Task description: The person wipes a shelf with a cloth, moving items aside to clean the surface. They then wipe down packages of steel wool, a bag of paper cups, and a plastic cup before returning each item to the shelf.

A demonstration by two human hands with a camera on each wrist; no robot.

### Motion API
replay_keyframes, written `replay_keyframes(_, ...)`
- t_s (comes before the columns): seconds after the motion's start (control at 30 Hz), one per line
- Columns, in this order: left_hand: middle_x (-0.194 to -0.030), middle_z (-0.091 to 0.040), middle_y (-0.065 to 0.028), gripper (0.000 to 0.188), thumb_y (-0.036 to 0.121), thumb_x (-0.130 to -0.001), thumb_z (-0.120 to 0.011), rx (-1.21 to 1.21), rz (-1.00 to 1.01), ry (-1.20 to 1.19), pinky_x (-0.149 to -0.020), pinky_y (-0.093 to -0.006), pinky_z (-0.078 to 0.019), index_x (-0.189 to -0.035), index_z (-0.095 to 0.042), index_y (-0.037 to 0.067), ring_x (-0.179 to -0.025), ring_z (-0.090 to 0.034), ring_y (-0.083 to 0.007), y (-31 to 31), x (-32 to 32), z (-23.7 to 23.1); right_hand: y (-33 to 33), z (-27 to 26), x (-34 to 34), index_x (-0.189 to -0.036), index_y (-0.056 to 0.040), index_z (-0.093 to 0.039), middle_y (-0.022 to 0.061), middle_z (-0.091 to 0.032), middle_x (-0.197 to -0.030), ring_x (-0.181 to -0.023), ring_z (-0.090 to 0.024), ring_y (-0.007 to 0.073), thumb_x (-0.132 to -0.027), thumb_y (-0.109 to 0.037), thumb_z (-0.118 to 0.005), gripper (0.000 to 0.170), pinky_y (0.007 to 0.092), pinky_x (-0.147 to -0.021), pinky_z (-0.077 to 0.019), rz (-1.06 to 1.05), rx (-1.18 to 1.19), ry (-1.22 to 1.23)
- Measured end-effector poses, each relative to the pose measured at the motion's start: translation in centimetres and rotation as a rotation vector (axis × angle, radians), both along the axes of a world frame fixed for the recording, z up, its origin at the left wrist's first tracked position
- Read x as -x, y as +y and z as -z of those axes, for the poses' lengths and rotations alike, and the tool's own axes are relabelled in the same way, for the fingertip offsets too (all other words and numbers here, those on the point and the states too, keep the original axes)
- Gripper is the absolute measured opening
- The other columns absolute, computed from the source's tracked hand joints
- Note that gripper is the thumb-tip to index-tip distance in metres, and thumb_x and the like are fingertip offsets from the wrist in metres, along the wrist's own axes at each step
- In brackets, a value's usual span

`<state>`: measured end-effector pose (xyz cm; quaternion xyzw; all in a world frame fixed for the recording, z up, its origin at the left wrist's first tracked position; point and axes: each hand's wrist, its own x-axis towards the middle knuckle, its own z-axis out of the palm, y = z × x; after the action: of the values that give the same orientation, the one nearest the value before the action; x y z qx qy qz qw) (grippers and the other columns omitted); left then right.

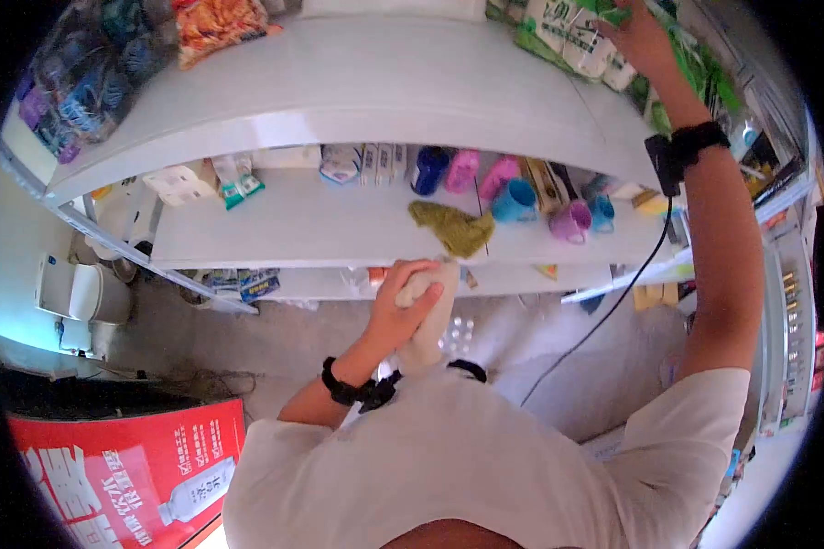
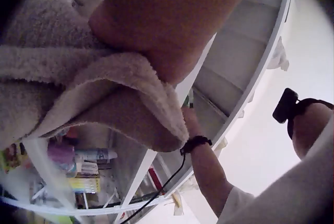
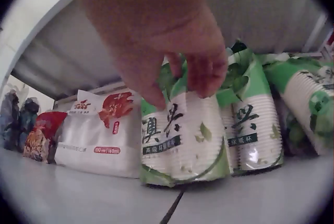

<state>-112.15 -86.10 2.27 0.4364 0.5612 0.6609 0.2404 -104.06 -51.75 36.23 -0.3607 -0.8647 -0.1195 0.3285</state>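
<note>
In the head view my left hand (image 1: 405, 309) grips a light cloth (image 1: 432, 322) in front of the chest; the left wrist view shows its thick, fuzzy folds (image 2: 115, 83). My right hand (image 3: 172, 57) reaches onto the upper shelf (image 3: 104, 192) and pinches the top of a green and white pack of paper cups (image 3: 182, 140), which stands upright on the shelf. Another pack of the same kind (image 3: 253, 130) stands beside it on the right. A white pack with red print (image 3: 99, 135) stands on its left.
The shelf below holds an olive cloth (image 1: 452, 227), a blue mug (image 1: 515, 199), a purple mug (image 1: 570, 221) and pink items (image 1: 462, 171). A red snack bag (image 1: 218, 29) lies on the upper shelf. A black cable (image 1: 604, 316) hangs from the right wrist.
</note>
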Motion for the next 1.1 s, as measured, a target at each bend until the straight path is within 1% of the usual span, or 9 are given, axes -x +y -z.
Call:
replay_keyframes(0.03,-0.108,-0.058,-0.0086,0.029,0.010,-0.086,-0.067,0.026,0.001,0.069,-0.095,-0.0307,-0.0396,-0.114,-0.060,0.004,-0.104,-0.054,-0.0206,0.0,-0.2,-0.3,-1.4,-0.2,-0.5,-0.138,-0.0076,-0.044,0.0205,-0.054,-0.130,-0.117,-0.055,0.0337,-0.083,-0.023,-0.072,0.064,0.0426,-0.098,-0.0444,0.052,0.093,-0.003)
replay_keyframes(0.17,-0.110,-0.058,-0.0056,0.029,0.015,-0.089,-0.066,0.036,0.071,0.018,-0.095,-0.0305,-0.0410,-0.115,-0.059,0.005,-0.107,-0.052,-0.0159,0.0,-0.7,-0.6,-3.4,0.2,-2.7,-0.136,-0.0037,-0.039,0.0239,-0.062,-0.112,-0.103,-0.061,0.0364,-0.084,-0.026,-0.071,0.065,0.0435,-0.085,-0.0496,-0.095,0.089,-0.076)
replay_keyframes(0.3,-0.108,-0.057,-0.0080,0.028,0.009,-0.086,-0.067,0.069,0.049,-0.008,-0.095,-0.0311,-0.0398,-0.113,-0.060,0.004,-0.104,-0.053,-0.0203,0.8,-1.4,0.2,-1.3,1.0,-3.6,-0.137,-0.0046,-0.038,0.0226,-0.063,-0.102,-0.093,-0.063,0.0338,-0.084,-0.029,-0.070,0.066,0.0413,-0.079,-0.0496,-0.181,0.016,-0.089)
replay_keyframes(0.7,-0.111,-0.056,-0.0046,0.029,0.013,-0.089,-0.065,0.172,-0.006,-0.191,-0.088,-0.0275,-0.0433,-0.116,-0.059,0.006,-0.099,-0.053,-0.0129,2.9,-5.5,-0.6,-4.9,4.4,-8.1,-0.143,-0.0129,-0.037,0.0155,-0.062,-0.100,-0.087,-0.061,0.0292,-0.085,-0.025,-0.068,0.067,0.0397,-0.080,-0.0498,-0.476,0.064,-0.138)
replay_keyframes(0.77,-0.112,-0.054,-0.0043,0.031,0.015,-0.089,-0.065,0.181,-0.033,-0.238,-0.088,-0.0271,-0.0436,-0.118,-0.058,0.006,-0.099,-0.053,-0.0124,3.4,-6.1,0.0,-3.9,10.3,-10.3,-0.114,-0.0097,-0.054,0.0132,-0.062,-0.100,-0.083,-0.063,0.0336,-0.079,-0.030,-0.074,0.045,0.0433,-0.069,-0.0515,-0.564,-0.305,-0.139)
replay_keyframes(0.83,-0.114,-0.054,-0.0045,0.035,0.017,-0.089,-0.065,0.117,0.019,-0.389,-0.089,-0.0283,-0.0433,-0.121,-0.056,0.006,-0.101,-0.052,-0.0131,3.8,-7.5,-1.6,-9.6,13.0,-14.0,-0.111,-0.0102,-0.057,0.0102,-0.060,-0.095,-0.077,-0.061,0.0339,-0.075,-0.021,-0.074,0.041,0.0449,-0.065,-0.0500,-0.869,-0.056,-0.141)
replay_keyframes(0.9,-0.115,-0.053,-0.0050,0.039,0.019,-0.088,-0.066,0.048,0.071,-0.462,-0.090,-0.0295,-0.0432,-0.124,-0.054,0.006,-0.103,-0.052,-0.0135,4.4,-8.9,-2.7,-11.8,17.1,-17.7,-0.119,-0.0110,-0.061,0.0089,-0.060,-0.102,-0.088,-0.060,0.0286,-0.071,-0.019,-0.077,0.051,0.0374,-0.072,-0.0503,-0.927,0.081,-0.271)
replay_keyframes(0.97,-0.117,-0.054,-0.0058,0.043,0.020,-0.088,-0.067,-0.023,0.122,-0.459,-0.091,-0.0306,-0.0432,-0.126,-0.053,0.007,-0.105,-0.051,-0.0138,5.1,-10.1,-3.1,-12.2,21.4,-20.4,-0.126,-0.0090,-0.056,0.0110,-0.058,-0.112,-0.096,-0.059,0.0296,-0.071,-0.019,-0.080,0.061,0.0388,-0.081,-0.0490,-0.904,0.325,-0.158)
replay_keyframes(1.1,-0.120,-0.055,-0.0070,0.046,0.019,-0.087,-0.067,-0.051,0.262,-0.548,-0.093,-0.0332,-0.0434,-0.129,-0.051,0.007,-0.111,-0.051,-0.0159,7.5,-14.3,-3.9,-12.1,30.2,-25.4,-0.131,-0.0039,-0.051,0.0096,-0.056,-0.125,-0.117,-0.053,0.0229,-0.075,-0.018,-0.080,0.064,0.0391,-0.098,-0.0431,-0.791,1.191,0.314)
